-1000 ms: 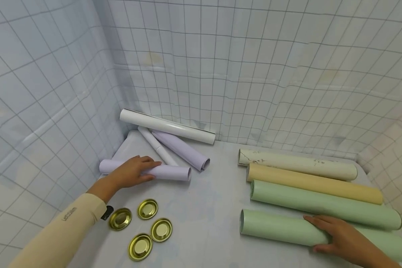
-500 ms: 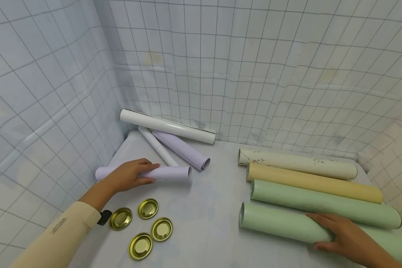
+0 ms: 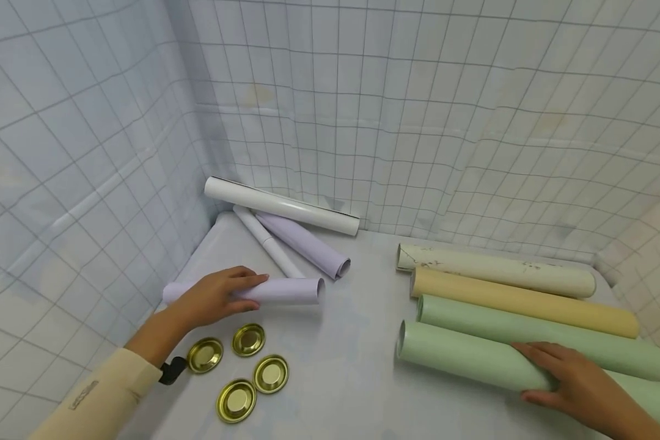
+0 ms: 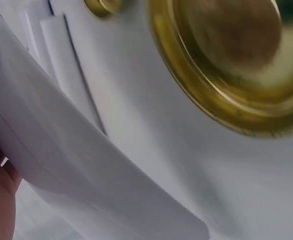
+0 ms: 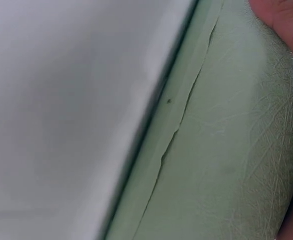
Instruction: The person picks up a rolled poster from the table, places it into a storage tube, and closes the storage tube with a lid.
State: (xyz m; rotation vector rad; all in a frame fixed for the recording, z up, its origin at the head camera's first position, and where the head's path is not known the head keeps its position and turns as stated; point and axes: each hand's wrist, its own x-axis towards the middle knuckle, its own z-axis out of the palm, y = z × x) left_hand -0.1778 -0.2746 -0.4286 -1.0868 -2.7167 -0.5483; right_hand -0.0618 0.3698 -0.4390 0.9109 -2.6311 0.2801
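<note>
My left hand point(image 3: 217, 297) grips a lavender paper roll point(image 3: 291, 291) from above, thumb on the near side and fingers over the far side. A shadow shows under that roll, which lies level over the white surface; it fills much of the left wrist view point(image 4: 71, 145). On the right, my right hand point(image 3: 577, 380) holds the nearest light green roll point(image 3: 462, 355) around its middle. The left end of this roll is raised a little, with shadow beneath. Up close in the right wrist view, the green sheet point(image 5: 221, 130) has a creased texture and a lengthwise edge.
Several gold round dishes point(image 3: 237, 401) lie in front of the left hand. Behind are a thin white roll point(image 3: 269, 241), another lavender roll point(image 3: 308, 244) and a glossy white roll point(image 3: 280, 206). Beyond the held green roll lie green point(image 3: 539, 339), yellow point(image 3: 522, 300) and floral-patterned point(image 3: 495, 269) rolls.
Both hands have raised their rolls slightly off the surface; the green roll's left end has come up closer to the green roll behind it. The head view has shifted a little.
</note>
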